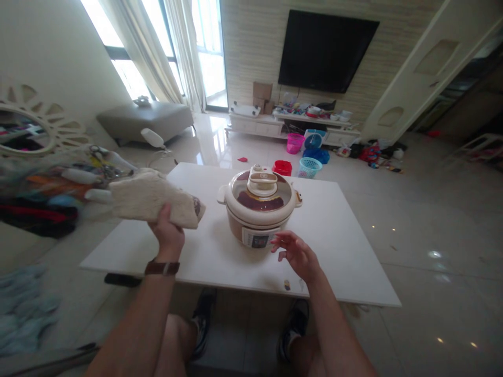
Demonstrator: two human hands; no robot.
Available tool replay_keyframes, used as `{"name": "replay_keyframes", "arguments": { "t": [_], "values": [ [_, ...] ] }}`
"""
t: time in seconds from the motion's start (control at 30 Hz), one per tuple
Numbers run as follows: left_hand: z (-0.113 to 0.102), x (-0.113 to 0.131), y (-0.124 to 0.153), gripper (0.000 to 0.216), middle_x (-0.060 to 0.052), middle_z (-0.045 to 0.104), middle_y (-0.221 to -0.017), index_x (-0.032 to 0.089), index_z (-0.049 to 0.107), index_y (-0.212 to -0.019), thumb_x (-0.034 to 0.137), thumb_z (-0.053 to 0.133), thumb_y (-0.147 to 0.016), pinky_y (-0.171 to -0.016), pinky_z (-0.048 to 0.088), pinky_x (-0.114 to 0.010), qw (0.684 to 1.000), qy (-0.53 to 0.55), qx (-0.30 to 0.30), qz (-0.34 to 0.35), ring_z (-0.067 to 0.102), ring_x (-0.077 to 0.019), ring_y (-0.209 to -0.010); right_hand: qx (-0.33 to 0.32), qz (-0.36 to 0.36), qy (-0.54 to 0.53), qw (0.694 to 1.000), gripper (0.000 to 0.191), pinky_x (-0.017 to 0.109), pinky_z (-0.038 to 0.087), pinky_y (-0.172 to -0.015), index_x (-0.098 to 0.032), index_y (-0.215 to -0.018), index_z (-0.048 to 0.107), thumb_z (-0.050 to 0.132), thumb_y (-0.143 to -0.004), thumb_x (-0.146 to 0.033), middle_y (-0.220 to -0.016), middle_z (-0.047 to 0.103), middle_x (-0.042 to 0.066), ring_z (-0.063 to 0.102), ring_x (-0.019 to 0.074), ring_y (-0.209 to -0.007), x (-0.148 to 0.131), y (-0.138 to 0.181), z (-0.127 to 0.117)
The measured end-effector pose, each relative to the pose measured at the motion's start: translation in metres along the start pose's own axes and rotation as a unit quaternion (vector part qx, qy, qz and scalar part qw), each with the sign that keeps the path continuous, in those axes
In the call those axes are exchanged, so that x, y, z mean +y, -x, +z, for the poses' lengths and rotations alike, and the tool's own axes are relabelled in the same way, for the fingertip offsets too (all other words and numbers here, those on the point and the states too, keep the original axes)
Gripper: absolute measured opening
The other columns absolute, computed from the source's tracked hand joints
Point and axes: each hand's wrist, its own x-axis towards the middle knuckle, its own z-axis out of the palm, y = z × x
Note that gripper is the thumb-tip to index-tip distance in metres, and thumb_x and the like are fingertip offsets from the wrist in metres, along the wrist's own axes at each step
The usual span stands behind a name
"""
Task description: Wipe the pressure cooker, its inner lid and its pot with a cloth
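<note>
As you scan from far left, there's a blurred pile of mixed stuff beyond the white bench. Next, the cloth: beige, folded, held up over the bench's left part, dark patterned patch at its right end. Left hand has it pinched at the lower edge, thumb on the near face; most of the cloth sticks out up-left of the hand, a short end to the right. Brown strap on that wrist. Mid-bench: cooker, upright, lid on, panel facing the person. It's right of the left hand, apart from it. Right hand holds nothing, fingers parted and loosely bent, just off the panel's right edge; can't tell if the fingertips touch. Small sticker below it, near bench edge.
</note>
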Motion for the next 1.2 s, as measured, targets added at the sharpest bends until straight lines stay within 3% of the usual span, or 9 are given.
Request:
{"name": "replay_keyframes", "arguments": {
  "t": [0.1,0.23,0.37,0.5,0.63,0.73,0.87,1.07,1.2],
  "values": [
    [0.013,-0.019,0.015,0.044,-0.01,0.075,-0.118,0.018,0.069,-0.107,0.042,0.085,-0.074,-0.12,0.045,-0.054,0.992,-0.117,-0.017,0.041,0.066,-0.0318,-0.124,0.049,-0.024,-0.008,0.998,0.045,0.025,0.053,-0.057,-0.017,-0.107,0.078,0.072,-0.08,-0.053,-0.097,0.08,0.01,0.071,0.0204,-0.08,-0.001,-0.003,-0.001],
    [0.034,-0.038,0.044,0.045,-0.015,0.07,-0.129,0.017,0.07,-0.12,0.042,0.079,-0.084,-0.124,0.037,-0.048,0.944,-0.246,-0.172,0.137,0.059,-0.0317,-0.135,0.151,-0.075,-0.029,0.985,0.033,0.023,0.047,-0.054,-0.021,-0.094,0.078,0.069,-0.081,-0.049,-0.086,0.078,0.005,0.066,0.0161,-0.071,-0.001,-0.009,-0.01],
    [0.052,-0.047,0.075,0.047,-0.016,0.068,-0.131,0.016,0.067,-0.133,0.036,0.068,-0.091,-0.116,0.044,-0.05,0.872,-0.315,-0.305,0.219,0.061,-0.0342,-0.13,0.212,-0.099,-0.036,0.972,0.027,0.023,0.043,-0.053,-0.023,-0.086,0.078,0.069,-0.078,-0.047,-0.08,0.075,0.003,0.062,0.0143,-0.066,-0.002,-0.011,-0.021],
    [0.059,-0.043,0.113,0.052,-0.015,0.067,-0.139,0.019,0.066,-0.142,0.026,0.059,-0.091,-0.118,0.039,-0.053,0.799,-0.422,-0.334,0.268,0.055,-0.0383,-0.134,0.226,-0.1,-0.032,0.968,0.026,0.024,0.042,-0.053,-0.024,-0.082,0.079,0.069,-0.077,-0.048,-0.078,0.074,0.003,0.061,0.0143,-0.065,-0.004,-0.009,-0.024],
    [0.06,-0.035,0.15,0.061,-0.014,0.067,-0.141,0.023,0.066,-0.145,0.02,0.062,-0.085,-0.113,0.04,-0.053,0.743,-0.481,-0.368,0.285,0.058,-0.0408,-0.126,0.239,-0.112,-0.023,0.964,0.026,0.024,0.04,-0.053,-0.023,-0.08,0.079,0.069,-0.075,-0.047,-0.078,0.074,0.003,0.06,0.0138,-0.064,-0.005,-0.009,-0.025],
    [0.062,-0.033,0.162,0.063,-0.015,0.069,-0.138,0.026,0.066,-0.147,0.023,0.065,-0.084,-0.108,0.041,-0.052,0.721,-0.505,-0.381,0.282,0.059,-0.0413,-0.122,0.259,-0.117,-0.027,0.959,0.025,0.024,0.039,-0.053,-0.023,-0.078,0.077,0.07,-0.074,-0.047,-0.077,0.072,0.003,0.059,0.0126,-0.062,-0.005,-0.011,-0.025],
    [0.063,-0.037,0.145,0.063,-0.015,0.069,-0.136,0.025,0.066,-0.146,0.027,0.069,-0.083,-0.112,0.039,-0.052,0.747,-0.487,-0.364,0.267,0.059,-0.0412,-0.124,0.283,-0.102,-0.037,0.953,0.024,0.023,0.038,-0.051,-0.023,-0.074,0.075,0.071,-0.071,-0.046,-0.074,0.071,0.002,0.058,0.0122,-0.06,-0.003,-0.016,-0.024],
    [0.059,-0.055,0.094,0.046,-0.015,0.068,-0.128,0.018,0.067,-0.135,0.034,0.063,-0.092,-0.113,0.043,-0.048,0.88,-0.369,-0.234,0.187,0.06,-0.0343,-0.125,0.318,-0.081,-0.031,0.944,0.024,0.022,0.037,-0.051,-0.022,-0.072,0.073,0.073,-0.067,-0.046,-0.076,0.071,0.002,0.059,0.0131,-0.064,0.006,-0.028,-0.017],
    [0.056,-0.067,0.073,0.04,-0.013,0.07,-0.122,0.018,0.069,-0.126,0.039,0.066,-0.092,-0.113,0.044,-0.046,0.912,-0.319,-0.206,0.155,0.063,-0.0315,-0.123,0.382,-0.022,0.032,0.923,0.024,0.022,0.041,-0.056,-0.024,-0.081,0.076,0.073,-0.062,-0.039,-0.094,0.076,0.003,0.065,0.0161,-0.078,0.019,-0.038,-0.016]
  ]
}}
